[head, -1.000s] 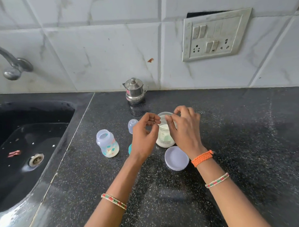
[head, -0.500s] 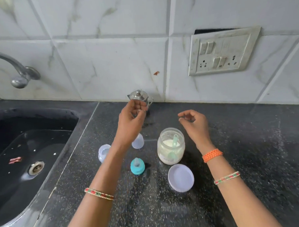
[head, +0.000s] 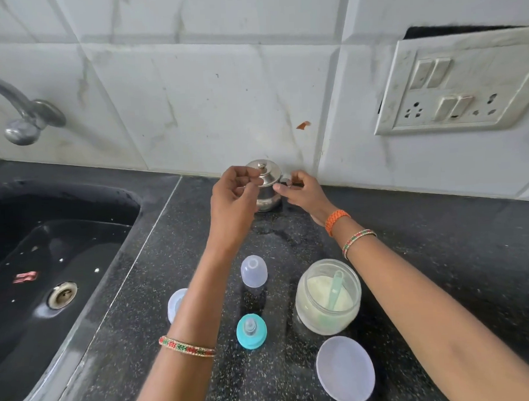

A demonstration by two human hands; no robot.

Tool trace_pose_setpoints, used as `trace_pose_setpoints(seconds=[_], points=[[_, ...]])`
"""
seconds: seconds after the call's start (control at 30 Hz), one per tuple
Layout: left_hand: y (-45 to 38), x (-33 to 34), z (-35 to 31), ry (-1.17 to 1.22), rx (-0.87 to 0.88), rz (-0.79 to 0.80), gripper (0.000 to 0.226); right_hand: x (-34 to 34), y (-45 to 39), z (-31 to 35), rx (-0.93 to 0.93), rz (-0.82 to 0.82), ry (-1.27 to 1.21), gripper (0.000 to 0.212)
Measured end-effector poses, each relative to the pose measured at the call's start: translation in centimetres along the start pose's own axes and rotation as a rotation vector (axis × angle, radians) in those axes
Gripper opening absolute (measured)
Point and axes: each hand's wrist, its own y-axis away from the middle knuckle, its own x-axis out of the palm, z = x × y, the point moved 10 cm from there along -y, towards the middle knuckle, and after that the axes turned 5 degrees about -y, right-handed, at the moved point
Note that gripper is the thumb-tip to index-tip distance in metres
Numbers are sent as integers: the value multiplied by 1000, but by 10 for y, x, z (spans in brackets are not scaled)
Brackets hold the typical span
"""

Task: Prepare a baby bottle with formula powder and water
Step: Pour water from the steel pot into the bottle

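Left hand [head: 232, 195]: raised at the back of the black counter [head: 441, 253], fingers curled inward, thumb and forefinger tips just at the lid knob of the steel pot [head: 267, 185] — whether they pinched it could not be told.
Right hand [head: 302, 192]: on the pot's far side, fingers curled at its handle; contact looked likely, but a firm grip could not be confirmed.
Steel pot: small, lidded, upright against the tiled wall, between the two sets of fingertips.
Formula jar [head: 328, 297]: open, clear, part full of pale powder, a green scoop [head: 335, 289] leaning inside; it stood well back from the fingers, under the right forearm.
Jar lid [head: 345, 369]: lay flat on the counter, just nearer the person than the jar.
Baby bottle [head: 175, 304]: clear, mostly hidden behind the left forearm, well short of the fingers.
Bottle cap [head: 253, 270]: clear dome, upright, between the forearms.
Teal nipple ring [head: 251, 331]: nipple up — nearer the person than the cap.
Sink [head: 62, 254]: dark basin to the left of the left hand, with a tap [head: 23, 117] above it.
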Motion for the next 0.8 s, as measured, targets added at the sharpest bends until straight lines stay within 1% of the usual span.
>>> trace_pose_setpoints(seconds=[0.03,0.17,0.27,0.4,0.43,0.53,0.57,0.63,0.7,0.77,0.8], points=[[-1,0,2,8,-6,-1,21,3,-2,-1,6,11,-36,31],[0,-3,6,-5,-4,9,19,6,0,4,15,-4,-111,35],[3,-11,3,-9,5,-1,24,-3,14,18,0,0,-104,30],[16,-18,-9,-23,33,19,27,-15,57,61,-74,34,-125,23],[20,-18,-11,-55,30,33,32,-17,69,76,-112,34,-141,21],[39,-18,-18,-131,24,118,62,-20,116,121,-221,23,-205,18],[48,-16,-22,-115,31,159,69,-19,132,134,-246,29,-237,19],[65,-15,-31,-6,52,227,69,-15,161,151,-289,68,-307,19],[84,-22,-40,126,80,226,63,-9,188,162,-330,116,-377,32],[100,-31,-44,212,96,206,63,-4,207,164,-356,130,-443,45],[108,-34,-43,250,90,205,64,0,215,162,-370,138,-476,48]])
